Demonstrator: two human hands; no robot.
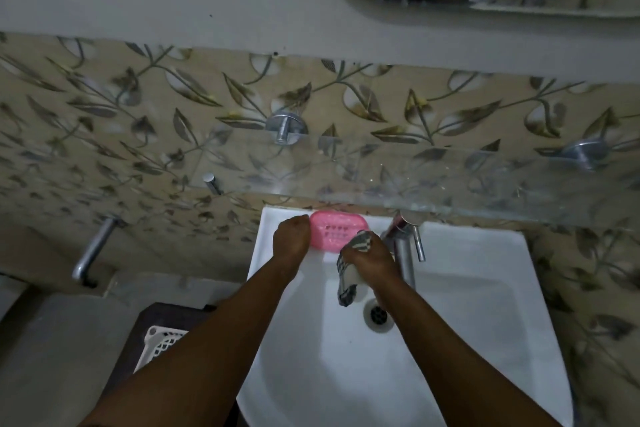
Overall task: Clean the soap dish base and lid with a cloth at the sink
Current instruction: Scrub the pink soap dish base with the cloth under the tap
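Note:
A pink soap dish base [333,229] with drain slots lies on the back left ledge of the white sink [467,288]. My left hand [290,240] grips its left end. My right hand [367,258] holds a grey checked cloth [349,274] against the dish's right front corner; the cloth's tail hangs down toward the drain [378,315]. No lid is in view.
A chrome tap [403,253] stands just right of my right hand. A glass shelf [450,180] on metal brackets overhangs the sink's back edge. A wall spout [91,253] sticks out at left. A white basket [157,343] sits below left.

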